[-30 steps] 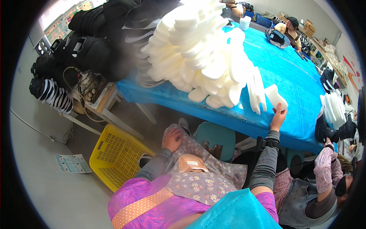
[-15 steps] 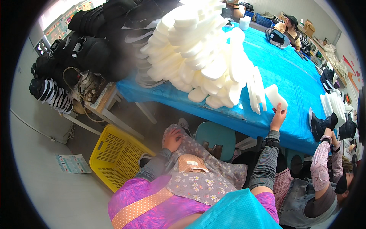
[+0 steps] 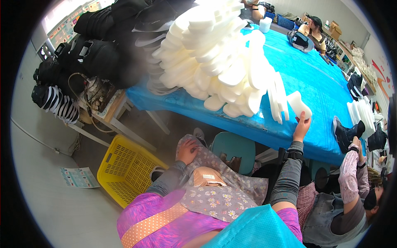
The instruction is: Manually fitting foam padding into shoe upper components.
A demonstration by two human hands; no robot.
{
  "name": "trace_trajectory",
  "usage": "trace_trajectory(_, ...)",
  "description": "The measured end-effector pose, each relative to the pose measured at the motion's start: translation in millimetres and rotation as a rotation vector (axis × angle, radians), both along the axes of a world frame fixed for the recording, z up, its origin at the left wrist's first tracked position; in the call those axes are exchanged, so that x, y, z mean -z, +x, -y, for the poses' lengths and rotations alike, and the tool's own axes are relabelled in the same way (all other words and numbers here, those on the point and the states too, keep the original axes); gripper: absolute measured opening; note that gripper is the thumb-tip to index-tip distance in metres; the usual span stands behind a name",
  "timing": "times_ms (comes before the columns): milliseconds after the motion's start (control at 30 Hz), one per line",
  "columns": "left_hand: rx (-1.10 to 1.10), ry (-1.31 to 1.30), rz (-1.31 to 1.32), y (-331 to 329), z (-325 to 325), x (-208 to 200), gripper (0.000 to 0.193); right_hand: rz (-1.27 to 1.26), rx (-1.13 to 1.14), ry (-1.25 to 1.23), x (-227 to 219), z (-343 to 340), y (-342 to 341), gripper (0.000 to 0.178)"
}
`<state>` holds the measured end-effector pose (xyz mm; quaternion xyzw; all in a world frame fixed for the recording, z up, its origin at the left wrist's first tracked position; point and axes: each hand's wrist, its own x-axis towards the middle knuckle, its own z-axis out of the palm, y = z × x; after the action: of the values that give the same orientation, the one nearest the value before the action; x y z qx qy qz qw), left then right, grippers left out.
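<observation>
At the table's front edge, my right hand [image 3: 303,127] is closed on the lower end of a white foam shoe insert [image 3: 298,105]. The insert leans away from me over the blue tabletop. Just left of it, a few more white inserts [image 3: 278,98] stand in a row beside a large heap of white foam inserts [image 3: 215,58]. My left hand [image 3: 187,151] rests on the flowered apron [image 3: 223,198] over my lap. Its fingers lie on the cloth, and I see nothing held in them.
Black shoe uppers [image 3: 99,56] are piled at the left. A yellow basket [image 3: 124,165] sits on the floor, near a teal stool [image 3: 233,151]. Along the blue-covered table [image 3: 306,78], a co-worker at my right handles a black shoe [image 3: 347,134]; another person sits at the far end.
My hands and the insert stay where they were. The co-worker on the right has shifted their hands and the black shoe slightly.
</observation>
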<state>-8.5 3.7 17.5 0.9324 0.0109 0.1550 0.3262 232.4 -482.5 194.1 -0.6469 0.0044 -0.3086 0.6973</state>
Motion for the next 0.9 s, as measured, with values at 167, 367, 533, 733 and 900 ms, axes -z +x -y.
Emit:
trace_trajectory(167, 0.001, -0.003, -0.004, -0.9, 0.8, -1.5, 0.021, -0.004, 0.0, 0.0, -1.7, -2.5, -0.9, 0.046)
trace_trajectory(367, -0.009, 0.035, 0.058, 0.3, 1.9, -0.5, 0.019, -0.013, 0.004, -0.003, -0.7, -0.3, -0.5, 0.046)
trace_trajectory(533, -0.005, 0.04, 0.065, 0.3, 0.8, 1.2, 0.02, -0.013, 0.009, -0.01, 0.1, -0.4, 0.2, 0.046)
trace_trajectory(733, -0.006, 0.038, 0.045, -0.4, 0.3, 1.5, 0.021, -0.005, 0.005, -0.01, -0.8, -1.6, -1.2, 0.046)
trace_trajectory(900, -0.006, 0.042, 0.046, -0.3, 1.0, 0.4, 0.02, 0.0, 0.002, -0.01, -1.0, -0.8, -1.3, 0.045)
